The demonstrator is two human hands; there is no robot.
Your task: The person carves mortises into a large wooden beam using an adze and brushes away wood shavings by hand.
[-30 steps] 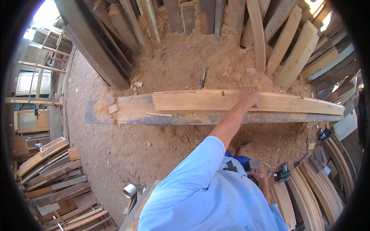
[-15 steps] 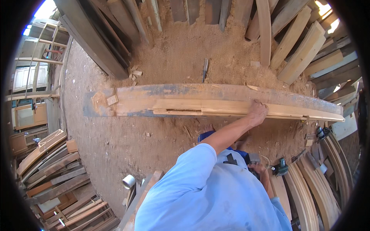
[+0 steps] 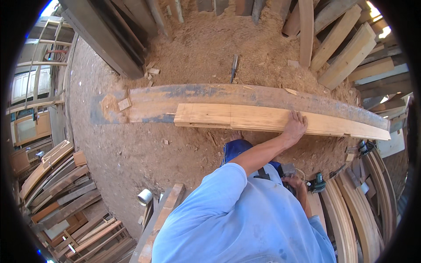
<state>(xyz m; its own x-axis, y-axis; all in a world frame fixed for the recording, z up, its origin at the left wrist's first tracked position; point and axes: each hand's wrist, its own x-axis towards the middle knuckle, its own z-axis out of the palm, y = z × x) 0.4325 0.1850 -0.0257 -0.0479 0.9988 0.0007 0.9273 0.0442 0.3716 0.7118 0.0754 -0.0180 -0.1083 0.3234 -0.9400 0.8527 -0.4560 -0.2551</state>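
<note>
With the left hand [image 3: 294,127] flat and open on the plank [image 3: 272,120] lying along the bench's [image 3: 144,103] near edge, and the right hand [image 3: 293,180] gripping a dark tool [image 3: 287,171], the plank could slide off if pushed unevenly.

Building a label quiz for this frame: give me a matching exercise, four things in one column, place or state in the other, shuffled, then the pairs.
Things:
1. left hand
2. right hand
3. pale plank
4. white tape roll

Places or states:
A. on the dirt floor, lower left of the blue shirt
B. low by the body, on a dark tool
C. palm down on the plank
D. lying lengthwise on the weathered beam

Pairs: 1-C, 2-B, 3-D, 4-A
</note>
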